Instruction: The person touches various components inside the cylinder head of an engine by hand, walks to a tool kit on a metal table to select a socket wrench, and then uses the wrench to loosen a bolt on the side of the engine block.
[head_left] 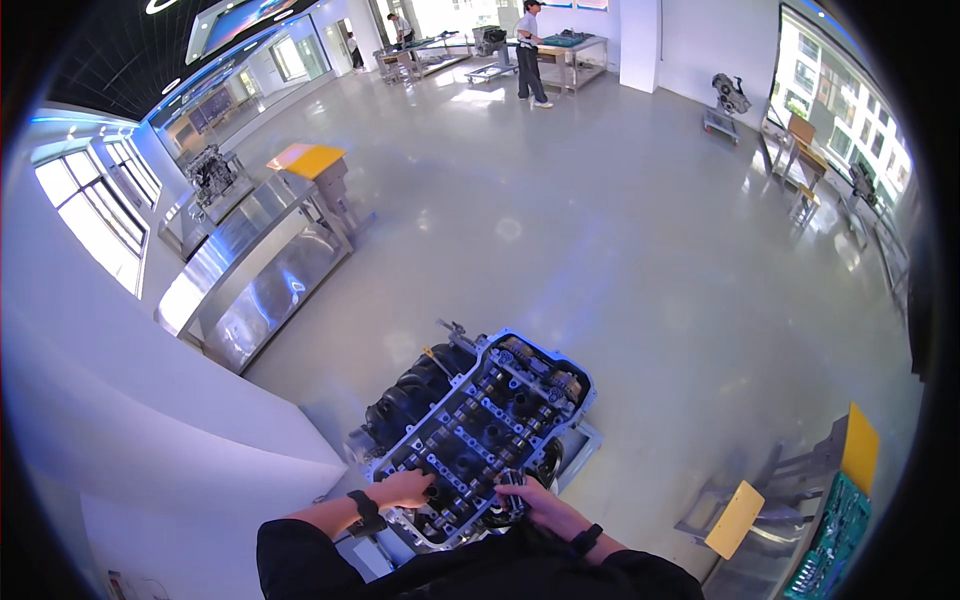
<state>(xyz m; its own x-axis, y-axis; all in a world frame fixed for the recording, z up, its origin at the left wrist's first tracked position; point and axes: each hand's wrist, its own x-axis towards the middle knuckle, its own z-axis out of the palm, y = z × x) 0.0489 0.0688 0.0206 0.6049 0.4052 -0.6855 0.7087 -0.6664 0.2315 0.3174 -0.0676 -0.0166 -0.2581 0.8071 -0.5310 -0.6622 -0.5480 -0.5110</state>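
An open engine cylinder head with its pale rim and rows of metal caps lies below me, its long side running away to the right. My left hand reaches over the head's near left part, fingers curled down against it; what they grip, if anything, is too small to make out. At the near right edge, my right hand is closed round a dark, shiny metal part whose kind I cannot tell. Black ribbed intake pipes flank the engine on its left.
A steel bench stands to the left, carrying another engine. At the lower right are a yellow board and a green tool tray. A white wall rises close on my left. Far off, a person stands by a workbench.
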